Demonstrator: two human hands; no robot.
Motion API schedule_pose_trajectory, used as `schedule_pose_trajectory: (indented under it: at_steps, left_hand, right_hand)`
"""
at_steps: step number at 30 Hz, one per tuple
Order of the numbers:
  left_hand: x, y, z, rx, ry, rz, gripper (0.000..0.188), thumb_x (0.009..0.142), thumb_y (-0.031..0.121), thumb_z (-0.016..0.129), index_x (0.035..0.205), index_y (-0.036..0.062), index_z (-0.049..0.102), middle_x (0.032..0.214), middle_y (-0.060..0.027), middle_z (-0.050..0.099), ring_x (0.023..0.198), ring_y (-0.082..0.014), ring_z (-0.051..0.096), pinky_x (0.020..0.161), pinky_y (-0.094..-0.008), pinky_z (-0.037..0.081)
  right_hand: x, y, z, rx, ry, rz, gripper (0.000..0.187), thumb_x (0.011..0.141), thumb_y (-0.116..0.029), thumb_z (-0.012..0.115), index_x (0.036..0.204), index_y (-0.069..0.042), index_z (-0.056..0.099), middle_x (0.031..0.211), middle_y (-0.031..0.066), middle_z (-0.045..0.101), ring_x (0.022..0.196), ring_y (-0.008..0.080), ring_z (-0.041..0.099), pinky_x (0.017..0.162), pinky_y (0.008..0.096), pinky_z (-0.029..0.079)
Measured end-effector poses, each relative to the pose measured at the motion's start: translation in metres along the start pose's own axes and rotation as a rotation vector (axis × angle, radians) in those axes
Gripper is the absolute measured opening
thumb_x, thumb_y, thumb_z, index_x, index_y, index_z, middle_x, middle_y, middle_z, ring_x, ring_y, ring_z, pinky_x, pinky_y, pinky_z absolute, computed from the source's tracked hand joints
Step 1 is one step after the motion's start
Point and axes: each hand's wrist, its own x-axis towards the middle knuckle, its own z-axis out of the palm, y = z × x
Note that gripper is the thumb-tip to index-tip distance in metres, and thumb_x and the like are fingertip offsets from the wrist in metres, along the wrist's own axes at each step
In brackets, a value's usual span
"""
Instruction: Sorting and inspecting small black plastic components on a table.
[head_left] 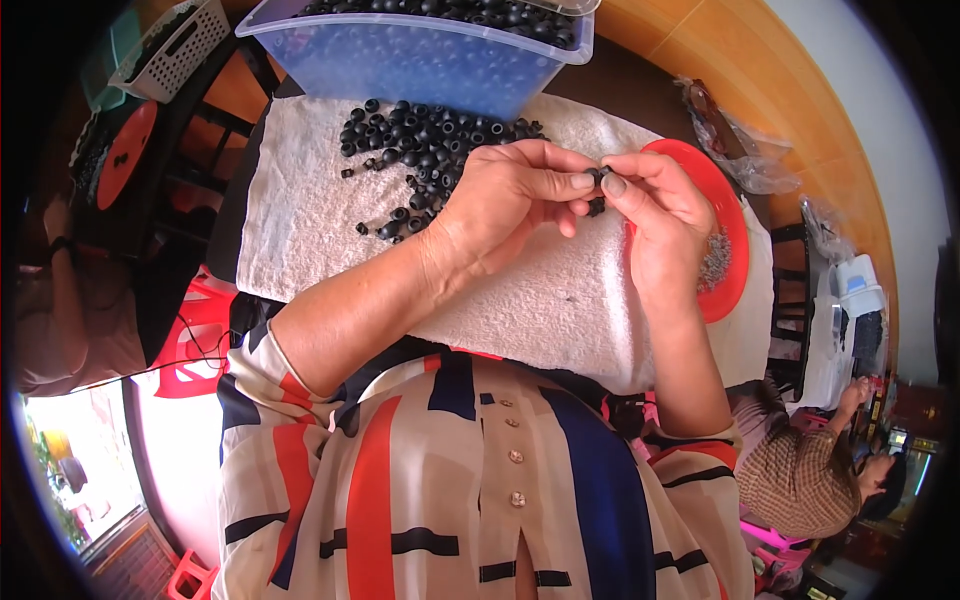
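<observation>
My left hand (505, 195) and my right hand (668, 215) meet over a white towel (540, 310), thumbs and fingertips pinching a small black part (597, 175) between them. Another dark piece shows just below the pinch; whether it is separate, I cannot tell. To the left of my left hand spreads a pile of black, hollow round parts (430, 150), with a few smaller bits at its near edge. Partly behind my right hand lies a red plate (735, 225) holding many tiny grey pieces (715, 262).
A clear bluish bin (420, 65) full of black parts stands beyond the towel. Plastic bags (735, 140) lie at the far right. People sit at both sides, one with a red plate (127, 150) at left. A white basket (180, 45) is at the far left.
</observation>
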Motion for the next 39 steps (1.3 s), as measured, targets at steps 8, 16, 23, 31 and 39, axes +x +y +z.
schedule_pose_trajectory:
  at_steps: [8, 16, 23, 31, 39]
  left_hand:
    - [-0.001, -0.002, 0.000, 0.019, -0.011, 0.016, 0.014, 0.091, 0.003, 0.062, 0.102, -0.0055, 0.064, 0.091, -0.0121, 0.068, 0.077, -0.0172, 0.064, 0.064, -0.0287, 0.053]
    - [-0.002, -0.001, 0.000, 0.005, -0.016, 0.010, 0.013, 0.091, 0.002, 0.062, 0.101, -0.0058, 0.064, 0.091, -0.0131, 0.068, 0.078, -0.0178, 0.065, 0.064, -0.0288, 0.053]
    - [-0.003, -0.001, 0.005, -0.019, 0.023, 0.036, 0.009, 0.089, -0.002, 0.062, 0.095, -0.0085, 0.063, 0.085, -0.0160, 0.067, 0.074, -0.0208, 0.067, 0.060, -0.0280, 0.054]
    - [-0.003, -0.002, 0.003, -0.022, 0.030, 0.053, 0.008, 0.089, -0.003, 0.062, 0.094, -0.0080, 0.063, 0.087, -0.0152, 0.067, 0.074, -0.0204, 0.066, 0.060, -0.0284, 0.054]
    - [-0.004, 0.001, 0.000, -0.080, 0.027, 0.022, 0.008, 0.089, -0.003, 0.060, 0.096, -0.0076, 0.063, 0.091, -0.0152, 0.066, 0.076, -0.0206, 0.064, 0.065, -0.0304, 0.054]
  right_hand:
    - [-0.004, 0.000, 0.003, -0.134, 0.022, -0.046, 0.014, 0.091, -0.001, 0.062, 0.103, 0.005, 0.064, 0.092, 0.0068, 0.066, 0.081, 0.0114, 0.062, 0.074, 0.0222, 0.047]
    - [-0.006, 0.008, 0.002, -0.054, 0.030, -0.047, 0.013, 0.091, -0.003, 0.063, 0.103, 0.002, 0.065, 0.093, 0.0052, 0.068, 0.081, 0.0107, 0.063, 0.074, 0.0239, 0.050]
    - [-0.005, 0.008, 0.002, -0.014, 0.047, -0.013, 0.011, 0.090, -0.003, 0.063, 0.101, 0.001, 0.065, 0.091, 0.0054, 0.068, 0.080, 0.0108, 0.063, 0.073, 0.0239, 0.049]
    - [-0.005, 0.006, 0.004, -0.071, -0.008, -0.088, 0.012, 0.090, 0.001, 0.062, 0.102, 0.003, 0.063, 0.091, 0.0045, 0.066, 0.080, 0.0105, 0.063, 0.076, 0.0237, 0.051]
    - [-0.008, 0.015, 0.010, -0.278, -0.033, -0.218, 0.025, 0.082, 0.008, 0.065, 0.105, 0.002, 0.060, 0.088, 0.0040, 0.061, 0.079, 0.0107, 0.062, 0.069, 0.0242, 0.053]
